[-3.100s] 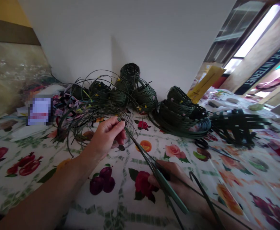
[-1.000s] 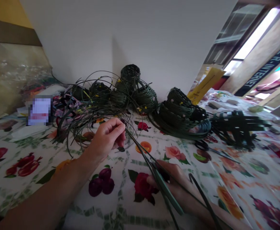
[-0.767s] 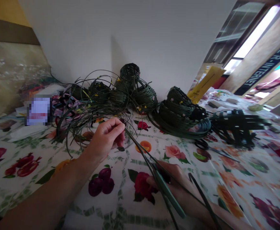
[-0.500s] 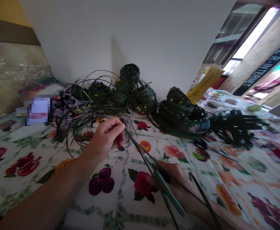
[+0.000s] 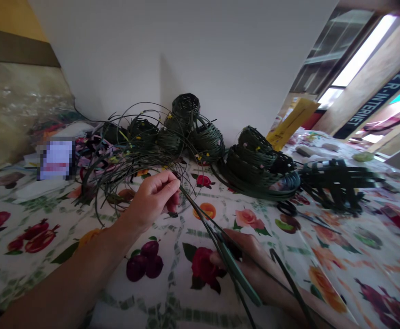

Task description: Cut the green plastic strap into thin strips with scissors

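Close to the middle of the view, my left hand is closed in a pinch on the upper end of several thin dark green strips. The strips slant down to the right from its fingertips. Lower down, my right hand is closed around what looks like a green-handled knife. Its slim handle lies along the strips, which pass beside and under the right hand. The palm side and most of the right fingers are hidden. A loose tangle of thin strips lies just behind my left hand.
Small woven green baskets stand against the wall, with stacked baskets right of them. Black-handled scissors and crossed wide strips lie to the right. A yellow envelope leans behind. The fruit-patterned tablecloth covers the table.
The green handle has shifted slightly up and left along the strips. My left hand keeps its pinch, and the rest of the table looks the same.
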`<state>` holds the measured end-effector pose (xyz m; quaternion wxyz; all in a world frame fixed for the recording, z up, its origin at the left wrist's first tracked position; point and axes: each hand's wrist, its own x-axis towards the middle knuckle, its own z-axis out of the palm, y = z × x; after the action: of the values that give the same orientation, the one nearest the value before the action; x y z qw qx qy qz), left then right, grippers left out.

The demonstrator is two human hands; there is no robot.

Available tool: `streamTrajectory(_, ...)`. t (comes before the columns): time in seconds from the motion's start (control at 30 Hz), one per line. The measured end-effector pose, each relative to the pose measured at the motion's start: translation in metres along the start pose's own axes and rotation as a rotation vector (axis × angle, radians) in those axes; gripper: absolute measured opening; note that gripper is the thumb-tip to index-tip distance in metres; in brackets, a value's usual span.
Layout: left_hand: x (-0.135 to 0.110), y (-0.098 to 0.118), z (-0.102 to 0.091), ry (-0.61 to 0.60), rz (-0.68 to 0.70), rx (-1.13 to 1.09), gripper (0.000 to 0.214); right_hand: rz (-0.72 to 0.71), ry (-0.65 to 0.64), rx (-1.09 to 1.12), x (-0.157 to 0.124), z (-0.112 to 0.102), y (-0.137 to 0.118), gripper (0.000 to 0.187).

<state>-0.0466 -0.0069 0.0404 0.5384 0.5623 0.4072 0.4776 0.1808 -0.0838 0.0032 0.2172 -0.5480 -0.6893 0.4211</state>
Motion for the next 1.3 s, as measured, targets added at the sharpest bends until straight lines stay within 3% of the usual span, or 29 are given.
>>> streamTrajectory(0.23,-0.0002,-0.0014,0.0030,-0.001,-0.027,-0.061,0.024,0.009,-0.039,0.058,-0.0035,0.0014,-0.0058,0.022)
streamTrajectory(0.8,-0.0003,-0.0011,0.0012,-0.009,-0.007,-0.041,0.023,0.016,-0.026,-0.031,-0.0018,0.0032,-0.0018,0.026)
streamTrajectory(1.03,-0.0020,-0.0033,0.0051,-0.071,-0.018,0.032,0.025,0.004,-0.032,-0.054,-0.0007,-0.0002,-0.0020,0.027)
streamTrajectory(1.3,-0.0019,-0.0052,0.0095,-0.044,-0.058,-0.008,0.025,0.030,-0.061,0.038,-0.0038,0.0007,-0.0070,0.025)
